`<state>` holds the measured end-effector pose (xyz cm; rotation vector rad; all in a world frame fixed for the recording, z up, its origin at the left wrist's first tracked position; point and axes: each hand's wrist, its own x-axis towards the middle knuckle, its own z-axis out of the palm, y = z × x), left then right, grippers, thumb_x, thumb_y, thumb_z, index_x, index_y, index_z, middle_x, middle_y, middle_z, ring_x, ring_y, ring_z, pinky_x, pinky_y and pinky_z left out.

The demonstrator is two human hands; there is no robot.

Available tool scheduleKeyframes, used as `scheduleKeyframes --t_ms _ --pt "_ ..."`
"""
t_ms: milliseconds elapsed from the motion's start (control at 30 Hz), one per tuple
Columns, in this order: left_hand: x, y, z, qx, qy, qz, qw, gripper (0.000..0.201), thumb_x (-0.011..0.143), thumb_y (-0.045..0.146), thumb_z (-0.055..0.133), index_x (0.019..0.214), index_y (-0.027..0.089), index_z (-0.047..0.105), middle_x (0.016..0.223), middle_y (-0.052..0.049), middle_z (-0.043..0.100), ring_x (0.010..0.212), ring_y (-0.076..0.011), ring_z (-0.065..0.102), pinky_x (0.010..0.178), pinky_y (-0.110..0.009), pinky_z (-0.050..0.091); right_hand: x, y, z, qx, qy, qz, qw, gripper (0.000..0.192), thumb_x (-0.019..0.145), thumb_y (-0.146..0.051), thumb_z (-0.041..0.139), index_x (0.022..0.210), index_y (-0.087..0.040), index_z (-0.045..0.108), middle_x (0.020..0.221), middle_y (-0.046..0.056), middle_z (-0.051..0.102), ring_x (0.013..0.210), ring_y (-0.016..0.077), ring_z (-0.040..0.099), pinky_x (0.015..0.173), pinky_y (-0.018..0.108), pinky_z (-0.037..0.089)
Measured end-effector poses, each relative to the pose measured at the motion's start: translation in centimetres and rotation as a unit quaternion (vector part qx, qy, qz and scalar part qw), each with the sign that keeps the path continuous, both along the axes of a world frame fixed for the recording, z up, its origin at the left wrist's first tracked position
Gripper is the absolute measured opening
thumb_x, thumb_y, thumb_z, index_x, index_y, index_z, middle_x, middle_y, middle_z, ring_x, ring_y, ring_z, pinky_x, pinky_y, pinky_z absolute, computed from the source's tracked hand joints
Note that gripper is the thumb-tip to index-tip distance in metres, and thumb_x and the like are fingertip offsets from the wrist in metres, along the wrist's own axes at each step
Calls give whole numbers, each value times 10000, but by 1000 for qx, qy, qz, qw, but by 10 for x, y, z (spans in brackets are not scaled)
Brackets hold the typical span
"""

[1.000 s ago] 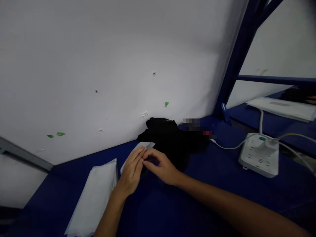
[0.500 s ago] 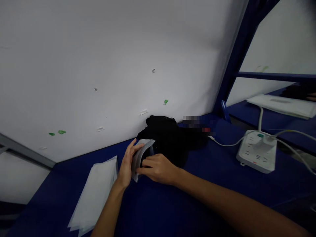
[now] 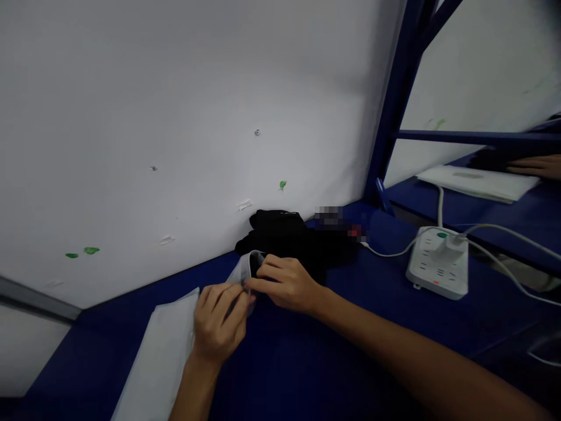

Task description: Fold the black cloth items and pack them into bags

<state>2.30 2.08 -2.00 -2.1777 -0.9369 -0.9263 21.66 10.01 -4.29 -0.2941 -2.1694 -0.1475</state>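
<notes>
No longer flat, the left hand (image 3: 220, 323) curls and pinches the bag (image 3: 239, 270). The right hand (image 3: 284, 283) pinches it too, so it seems well held.

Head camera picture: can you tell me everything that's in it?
Wall: one, white, behind table
Marks: several, green, on wall
Table: one, blue, below hands
Stack: one, white, table's left
Bag: one, whitish, between the hands
Cloth: one pile, black, near wall
Blurred patch: one, dark and red, beside cloth
Power strip: one, white, table's right
Plug: one, white, on strip
Cables: several, white, around strip
Frame: one, blue, right
Far table: one, blue, beyond frame
Far stack: one, white, on far table
Bar: one, grey, left edge
Another person's hand: one, bare, far right
Left hand: one, bare, on the bag
Right hand: one, bare, on the bag
</notes>
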Motion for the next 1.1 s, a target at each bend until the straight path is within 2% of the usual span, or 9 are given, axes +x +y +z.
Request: scheduleKeyframes --t_ms 100,167,267,333,467,567,733,933,1100 --pt "-7 -6 1 35 -13 -16 999 203 799 74 702 922 234 683 882 -53 728 854 -223 662 770 -376 442 3 2 6 11 1 9 1000 337 965 -90 422 1154 -229 664 924 54 677 891 203 532 749 333 434" --pt "-15 -8 2 65 -36 -22 997 213 793 61 700 916 234 689 883 -47 727 860 -219 667 780 -377 450 8 7 10 -1 -6 -11 1000 323 976 -105 417 1136 -236 664 963 64 670 925 213 519 800 357 432" --pt "-29 -6 3 109 -90 -13 990 234 778 48 704 915 238 696 893 -33 720 844 -210 670 773 -368 470 17 18 17 -49 -16 -48 998 250 987 -158 442 1067 -225 670 1001 88 645 975 238 496 838 391 415" --pt "-37 -2 3 109 -124 12 986 223 773 42 701 891 231 693 879 -27 712 822 -204 667 769 -367 483 21 22 21 -90 -25 -43 995 199 985 -188 468 1023 -205 663 1017 93 627 985 239 487 856 393 409" --pt "-46 8 2 67 -208 79 973 102 852 96 635 850 194 660 838 -40 670 786 -186 629 753 -351 491 22 22 24 -188 -49 16 981 133 982 -206 495 922 -186 612 934 62 610 899 201 495 847 356 413" --pt "-47 11 3 45 -273 112 955 88 906 168 591 833 188 637 810 -29 630 769 -170 599 745 -323 479 20 20 23 -261 -63 33 963 135 979 -197 484 868 -190 560 871 38 586 827 181 502 790 332 416" --pt "-51 13 4 -7 -352 149 924 165 924 290 569 796 194 610 779 -2 585 750 -162 552 742 -299 436 17 20 18 -395 -91 102 908 130 993 -258 479 894 -195 534 886 12 580 774 148 530 693 274 406" --pt "-71 21 -4 -63 -459 206 862 180 888 340 581 814 179 616 756 16 569 719 -158 530 697 -278 409 13 26 6 -433 -76 152 885 107 968 -228 517 877 -182 547 840 0 558 748 137 509 681 254 395" --pt "-78 28 -11 -97 -489 226 837 204 865 372 602 800 181 628 725 31 583 693 -149 527 668 -258 393 13 27 0 -405 -80 135 901 109 962 -249 525 895 -187 584 887 13 611 780 149 547 706 270 400"
